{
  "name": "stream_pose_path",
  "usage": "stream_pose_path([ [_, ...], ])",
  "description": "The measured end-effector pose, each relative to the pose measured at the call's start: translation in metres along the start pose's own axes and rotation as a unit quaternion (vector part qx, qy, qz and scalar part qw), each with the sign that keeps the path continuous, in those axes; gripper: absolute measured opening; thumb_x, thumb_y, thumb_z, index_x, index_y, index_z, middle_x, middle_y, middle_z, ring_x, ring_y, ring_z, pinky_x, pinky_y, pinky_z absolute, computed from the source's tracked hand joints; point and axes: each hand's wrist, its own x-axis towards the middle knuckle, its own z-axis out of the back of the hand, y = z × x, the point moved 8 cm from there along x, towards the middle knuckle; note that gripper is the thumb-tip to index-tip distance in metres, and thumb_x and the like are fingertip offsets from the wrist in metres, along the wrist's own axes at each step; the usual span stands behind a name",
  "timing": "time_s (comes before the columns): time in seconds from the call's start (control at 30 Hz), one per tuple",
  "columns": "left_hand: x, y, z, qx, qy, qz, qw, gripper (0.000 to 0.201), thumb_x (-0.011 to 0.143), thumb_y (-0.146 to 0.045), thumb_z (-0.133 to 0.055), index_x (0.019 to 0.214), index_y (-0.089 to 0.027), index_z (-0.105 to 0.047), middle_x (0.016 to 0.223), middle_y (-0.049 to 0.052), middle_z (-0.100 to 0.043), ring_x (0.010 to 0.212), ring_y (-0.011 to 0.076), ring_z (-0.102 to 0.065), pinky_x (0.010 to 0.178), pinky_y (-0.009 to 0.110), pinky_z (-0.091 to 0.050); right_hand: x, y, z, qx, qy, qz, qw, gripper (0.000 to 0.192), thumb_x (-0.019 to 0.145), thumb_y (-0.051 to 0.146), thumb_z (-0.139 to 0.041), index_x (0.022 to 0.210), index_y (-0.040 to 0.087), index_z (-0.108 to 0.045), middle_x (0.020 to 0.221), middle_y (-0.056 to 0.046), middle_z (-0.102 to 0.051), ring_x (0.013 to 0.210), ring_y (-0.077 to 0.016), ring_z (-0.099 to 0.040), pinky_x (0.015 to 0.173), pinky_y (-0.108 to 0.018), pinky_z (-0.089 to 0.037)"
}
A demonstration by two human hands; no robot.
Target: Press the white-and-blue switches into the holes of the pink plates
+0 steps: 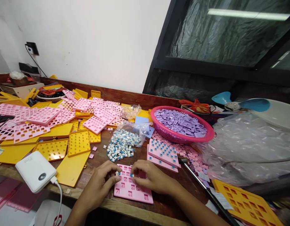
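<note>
A pink plate (135, 196) with square sockets lies at the table's front edge, between my hands. My left hand (102, 179) is at its left side, thumb and fingers pinching a small white-and-blue piece (117, 173) that looks like a key switch. From the right, my right hand (152, 176) reaches over the plate, and its fingertips close on another such piece (132, 175) above the sockets. Behind the plate a pile of white-and-blue pieces (121, 147) spills from a clear plastic bag (145, 130). My right hand hides part of the plate.
Right of the pile, stacked pink plates (163, 153) carry blue pieces. A pink basket (156, 131) holds purple tiles. Pink grids (43, 115) and yellow trays (79, 142) crowd the left, near a white power bank (35, 171). A dark-handled tool (205, 186) lies right, beside clear plastic (239, 147).
</note>
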Motion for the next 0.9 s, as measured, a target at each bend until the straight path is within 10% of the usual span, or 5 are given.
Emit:
stream_pose_path([
  [0.2,0.004,0.006,-0.009,0.048,-0.038,-0.002,0.998,0.028,0.098,-0.032,-0.054,0.121,-0.022,-0.067,0.104,0.006,-0.073,0.089,0.0199,-0.066,0.080,0.030,-0.053,0.002,0.003,-0.006,0.016,-0.024,0.051,0.998,0.029,0.094,0.018,-0.060,0.122,0.020,-0.068,0.108,-0.008,-0.074,0.098,-0.0202,-0.066,0.087,-0.031,-0.050],
  [0.43,0.009,0.009,-0.022,0.212,-0.080,-0.053,0.972,0.030,0.098,-0.023,-0.047,0.115,-0.023,-0.072,0.113,0.009,-0.075,0.105,0.0263,-0.066,0.092,0.040,-0.054,0.001,-0.006,-0.002,-0.012,-0.038,0.048,0.998,0.016,0.093,0.025,-0.066,0.107,0.019,-0.071,0.101,-0.008,-0.072,0.092,-0.0207,-0.065,0.083,-0.032,-0.051],
  [0.9,0.017,0.004,-0.044,0.173,-0.041,-0.023,0.984,0.031,0.099,-0.021,-0.048,0.117,-0.024,-0.073,0.107,0.008,-0.074,0.102,0.0243,-0.065,0.092,0.037,-0.052,0.005,-0.021,-0.001,-0.062,-0.063,0.002,0.996,0.026,0.079,0.034,-0.085,0.082,0.018,-0.065,0.087,-0.004,-0.067,0.083,-0.0202,-0.060,0.072,-0.029,-0.046],
])
